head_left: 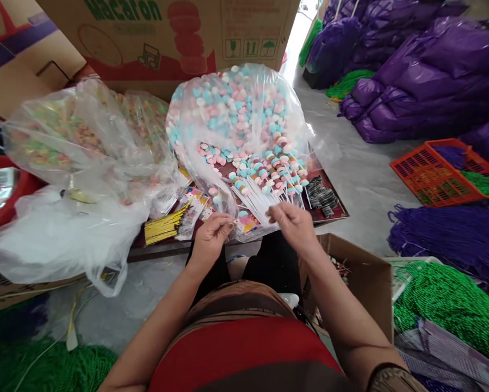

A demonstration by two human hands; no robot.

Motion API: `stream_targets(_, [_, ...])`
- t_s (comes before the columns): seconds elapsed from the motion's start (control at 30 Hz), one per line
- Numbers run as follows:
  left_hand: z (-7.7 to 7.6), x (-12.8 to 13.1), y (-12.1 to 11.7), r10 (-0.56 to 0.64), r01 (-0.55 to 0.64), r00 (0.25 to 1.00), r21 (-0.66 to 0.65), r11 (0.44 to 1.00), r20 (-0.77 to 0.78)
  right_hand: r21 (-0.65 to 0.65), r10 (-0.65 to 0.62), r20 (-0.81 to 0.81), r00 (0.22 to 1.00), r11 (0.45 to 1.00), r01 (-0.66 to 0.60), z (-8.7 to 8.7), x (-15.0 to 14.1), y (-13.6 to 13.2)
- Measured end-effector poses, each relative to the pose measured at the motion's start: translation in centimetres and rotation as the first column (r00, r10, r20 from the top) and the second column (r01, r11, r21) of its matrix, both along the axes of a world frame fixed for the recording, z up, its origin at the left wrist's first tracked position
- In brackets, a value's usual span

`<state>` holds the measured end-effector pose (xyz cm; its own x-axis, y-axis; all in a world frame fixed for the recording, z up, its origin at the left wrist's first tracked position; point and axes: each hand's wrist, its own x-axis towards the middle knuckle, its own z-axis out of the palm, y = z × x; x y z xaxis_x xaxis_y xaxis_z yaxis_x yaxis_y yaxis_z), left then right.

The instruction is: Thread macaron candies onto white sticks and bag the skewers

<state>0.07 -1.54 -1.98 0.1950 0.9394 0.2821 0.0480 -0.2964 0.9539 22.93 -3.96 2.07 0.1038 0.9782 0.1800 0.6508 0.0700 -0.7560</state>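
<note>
My left hand [214,235] is closed in a pinch beside a printed clear packet [247,222]; what its fingertips hold is too small to make out. Thumb and fingers together, my right hand [295,224] pinches at the lower ends of a bundle of white sticks [254,201]. Candies on sticks [283,169], in pink, blue and white, lie just beyond that bundle. Behind them a big clear bag [244,103] of similar loose candies spreads over the table. More printed packets [197,198] and a stack of yellow twist ties [162,226] lie left of my hands.
Clear bags of orange and green candies [76,130] cover the table's left side. A Macaron carton [146,49] stands behind. Dark strips [321,196] lie near the right edge. An open cardboard box [362,288] stands on the floor at right, near green netting [452,305] and an orange crate [444,174].
</note>
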Motion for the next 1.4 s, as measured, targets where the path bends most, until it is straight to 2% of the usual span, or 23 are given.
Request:
stream_targets(0.1, [-0.1,-0.5,0.3,0.085,-0.009,0.968,-0.305,0.952,0.236,-0.009,-0.135,0.346,0.928,0.989,0.148,0.7,1.0,3.4])
stream_targets(0.17, [0.0,-0.3,0.2,0.163,0.034,0.912,-0.463,0.886,0.378,-0.079,-0.132,0.518,0.845,0.977,0.200,0.4,1.0,4.8])
stream_targets(0.23, [0.0,0.0,0.2,0.239,0.068,0.855,-0.556,0.828,0.460,-0.148,-0.106,0.606,0.788,0.959,0.242,-0.4,0.8,5.6])
stream_targets(0.3, [0.0,0.1,0.3,0.282,0.082,0.821,-0.591,0.802,0.497,-0.174,-0.115,0.631,0.767,0.943,0.285,-1.3,0.6,6.1])
stream_targets(0.37, [-0.1,0.0,0.5,0.284,0.097,0.808,-0.593,0.800,0.516,-0.172,-0.156,0.605,0.781,0.932,0.319,-2.1,0.9,6.5])
stream_targets(0.43, [-0.3,-0.2,0.9,0.262,0.114,0.805,-0.574,0.811,0.531,-0.144,-0.231,0.497,0.836,0.928,0.343,-2.8,1.5,6.9])
stream_targets(0.47, [-0.5,-0.4,1.1,0.249,0.119,0.807,-0.561,0.819,0.535,-0.118,-0.280,0.395,0.875,0.929,0.351,-3.0,1.8,6.9])
stream_targets(0.53, [-1.0,-0.7,1.3,0.221,0.115,0.819,-0.528,0.841,0.529,-0.054,-0.373,0.091,0.923,0.924,0.379,-3.4,2.4,6.5])
stream_targets(0.57, [-1.2,-0.9,1.4,0.208,0.103,0.829,-0.507,0.856,0.519,-0.035,-0.394,-0.083,0.915,0.919,0.392,-3.4,2.5,6.0])
stream_targets(0.63, [-1.8,-1.3,1.6,0.165,0.082,0.860,-0.449,0.890,0.483,-0.033,-0.370,-0.374,0.850,0.921,0.387,-3.3,2.7,4.2])
stream_targets(0.73, [-2.3,-1.8,1.8,0.066,0.091,0.911,-0.354,0.931,0.408,-0.040,-0.261,-0.563,0.784,0.956,0.290,-2.4,2.7,0.5])
stream_targets(0.8, [-2.4,-2.0,1.9,-0.013,0.132,0.931,-0.303,0.944,0.364,-0.038,-0.215,-0.578,0.787,0.971,0.237,-1.9,3.0,-1.8])
stream_targets(0.87, [-2.3,-2.0,2.2,-0.070,0.157,0.944,-0.252,0.955,0.323,-0.025,-0.178,-0.542,0.822,0.980,0.196,-1.5,3.6,-3.6])
stream_targets(0.97, [-2.2,-2.0,2.6,-0.119,0.164,0.962,-0.172,0.971,0.244,0.022,-0.130,-0.446,0.886,0.988,0.156,-1.2,4.7,-5.1])
stream_targets(1.2, [-2.1,-2.2,2.8,-0.126,0.136,0.989,-0.146,0.980,0.073,0.115,-0.100,-0.346,0.933,0.982,0.148,-0.5,6.6,-6.1])
stream_targets(1.4, [-0.2,-1.7,2.8,-0.217,0.233,0.970,-0.176,0.956,0.107,0.139,-0.033,-0.190,0.981,0.988,0.060,0.0,6.8,-6.3])
